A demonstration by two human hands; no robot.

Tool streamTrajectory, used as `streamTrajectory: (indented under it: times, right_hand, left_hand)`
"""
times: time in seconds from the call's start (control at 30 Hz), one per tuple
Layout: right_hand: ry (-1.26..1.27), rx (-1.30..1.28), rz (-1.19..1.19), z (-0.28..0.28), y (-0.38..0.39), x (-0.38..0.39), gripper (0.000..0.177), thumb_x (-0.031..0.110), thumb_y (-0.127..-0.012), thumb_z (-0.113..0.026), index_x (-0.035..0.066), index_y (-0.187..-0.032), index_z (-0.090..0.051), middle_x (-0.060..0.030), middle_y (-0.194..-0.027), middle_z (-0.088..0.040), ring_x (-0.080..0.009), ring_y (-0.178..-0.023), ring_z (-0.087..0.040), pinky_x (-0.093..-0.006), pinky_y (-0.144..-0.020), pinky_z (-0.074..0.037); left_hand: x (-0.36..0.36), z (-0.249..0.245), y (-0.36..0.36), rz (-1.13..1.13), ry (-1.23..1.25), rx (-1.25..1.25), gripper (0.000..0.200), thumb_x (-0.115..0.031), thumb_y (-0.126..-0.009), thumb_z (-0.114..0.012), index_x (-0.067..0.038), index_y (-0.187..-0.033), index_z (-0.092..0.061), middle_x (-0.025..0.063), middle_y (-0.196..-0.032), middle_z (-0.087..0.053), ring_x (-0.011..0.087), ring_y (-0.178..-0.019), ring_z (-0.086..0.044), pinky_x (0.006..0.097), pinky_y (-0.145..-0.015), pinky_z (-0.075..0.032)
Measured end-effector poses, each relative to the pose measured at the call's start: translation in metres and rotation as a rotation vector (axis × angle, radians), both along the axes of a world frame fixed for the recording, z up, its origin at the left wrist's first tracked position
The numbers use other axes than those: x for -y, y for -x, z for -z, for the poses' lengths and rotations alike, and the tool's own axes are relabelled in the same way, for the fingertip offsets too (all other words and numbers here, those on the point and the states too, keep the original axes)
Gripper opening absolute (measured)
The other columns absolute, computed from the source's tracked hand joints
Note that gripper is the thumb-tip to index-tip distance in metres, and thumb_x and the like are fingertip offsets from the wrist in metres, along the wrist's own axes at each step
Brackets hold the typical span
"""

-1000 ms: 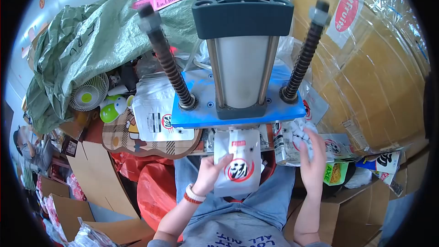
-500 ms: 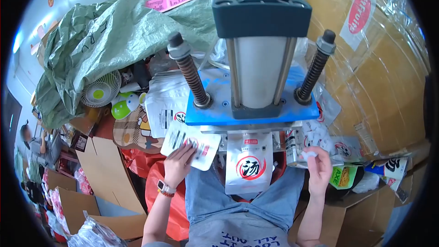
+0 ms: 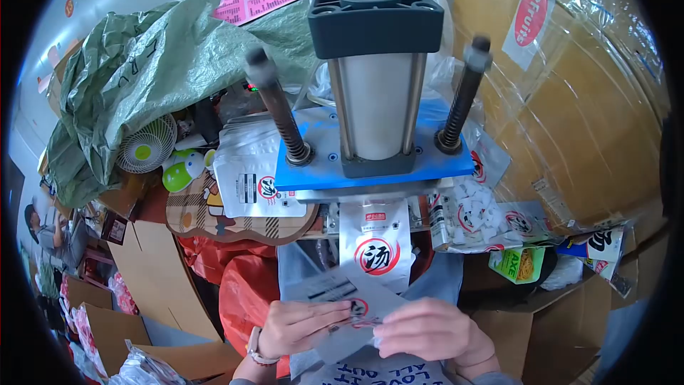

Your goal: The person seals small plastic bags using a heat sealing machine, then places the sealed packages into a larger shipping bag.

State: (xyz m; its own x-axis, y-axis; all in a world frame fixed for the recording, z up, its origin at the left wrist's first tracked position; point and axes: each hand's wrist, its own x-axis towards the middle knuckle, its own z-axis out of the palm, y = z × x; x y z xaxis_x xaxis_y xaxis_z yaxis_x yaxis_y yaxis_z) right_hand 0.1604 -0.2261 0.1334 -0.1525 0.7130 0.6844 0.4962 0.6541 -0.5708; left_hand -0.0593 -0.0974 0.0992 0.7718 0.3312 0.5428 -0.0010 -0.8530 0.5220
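Observation:
Over my lap, a white pouch (image 3: pixel 385 304) with a red-and-black round print is tilted and slightly blurred. My left hand (image 3: pixel 303 324), with a watch at the wrist, grips it from the left. My right hand (image 3: pixel 431 331) is closed at the pouch's right edge, fingers curled down. A small white piece shows under those fingertips, partly hidden. Ahead, a second printed pouch (image 3: pixel 375 242) hangs from beneath the blue plate (image 3: pixel 370 178) of a press with a grey-white cylinder (image 3: pixel 377 107).
A stack of pouches (image 3: pixel 246 164) lies left of the press on a plaid board (image 3: pixel 192 217). To the right, small white pieces (image 3: pixel 477 203) fill an opened bag. Spring-loaded posts (image 3: pixel 456 110) flank the cylinder. A large cardboard box (image 3: pixel 584 121) stands right; a small fan (image 3: pixel 146 146) sits left.
My left hand has brought the pouch down from beside the press to over my lap. My right hand has moved left and down to meet it. The view has shifted slightly.

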Motion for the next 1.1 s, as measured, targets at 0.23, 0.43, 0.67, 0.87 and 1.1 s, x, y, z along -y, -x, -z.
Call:
streamTrajectory:
  times: [0.23,0.43,0.67,0.87,1.1]
  right_hand:
    - [0.164,-0.17,0.712,0.037,-0.042,-0.007,0.05,0.011,-0.081,-0.075,-0.001,-0.125,-0.056,-0.016,-0.124,-0.06,-0.0291,-0.115,-0.057,-0.0396,-0.104,-0.04]
    - [0.624,0.276,1.079,0.099,-0.09,-0.004,0.024,0.014,-0.095,-0.059,-0.003,-0.112,-0.06,-0.0199,-0.112,-0.061,-0.0383,-0.108,-0.056,-0.0441,-0.093,-0.042]
    - [0.605,-0.045,0.784,0.093,-0.094,0.012,0.021,0.008,-0.088,-0.066,0.0,-0.107,-0.063,-0.0161,-0.099,-0.066,-0.0281,-0.083,-0.065,-0.0352,-0.075,-0.051]
    - [0.247,-0.422,0.634,0.101,-0.086,0.012,0.022,0.003,-0.087,-0.065,-0.001,-0.109,-0.063,-0.0135,-0.101,-0.067,-0.0201,-0.095,-0.061,-0.0322,-0.084,-0.048]
    - [0.127,-0.32,0.48,0.02,-0.019,0.01,0.019,0.011,-0.089,-0.068,-0.002,-0.103,-0.065,-0.0149,-0.099,-0.067,-0.0249,-0.087,-0.065,-0.0365,-0.075,-0.053]
  left_hand:
    - [-0.024,0.101,-0.068,-0.224,1.288,-0.075,0.031,-0.027,-0.094,-0.068,0.003,-0.097,-0.073,0.0034,-0.083,-0.072,0.0068,-0.073,-0.066,0.0239,-0.063,-0.052]
    - [-0.053,0.098,-0.098,-0.159,1.62,0.145,0.022,-0.012,-0.094,-0.065,0.004,-0.108,-0.067,0.0087,-0.099,-0.071,0.0124,-0.084,-0.068,0.0271,-0.071,-0.057]
    - [-0.131,0.087,-0.042,-0.597,0.536,0.023,0.067,-0.036,-0.086,-0.073,0.004,-0.135,-0.049,0.0193,-0.125,-0.062,0.0262,-0.113,-0.062,0.0404,-0.093,-0.049]
    - [-0.123,0.126,0.014,-0.561,-0.26,-0.25,0.041,-0.019,-0.082,-0.074,-0.008,-0.121,-0.066,0.0121,-0.117,-0.068,0.0301,-0.108,-0.065,0.0365,-0.088,-0.053]
    - [-0.047,0.058,0.016,-0.618,0.248,0.038,0.041,0.014,-0.068,-0.059,-0.006,-0.101,-0.074,0.0145,-0.089,-0.072,0.0199,-0.075,-0.071,0.0285,-0.063,-0.053]
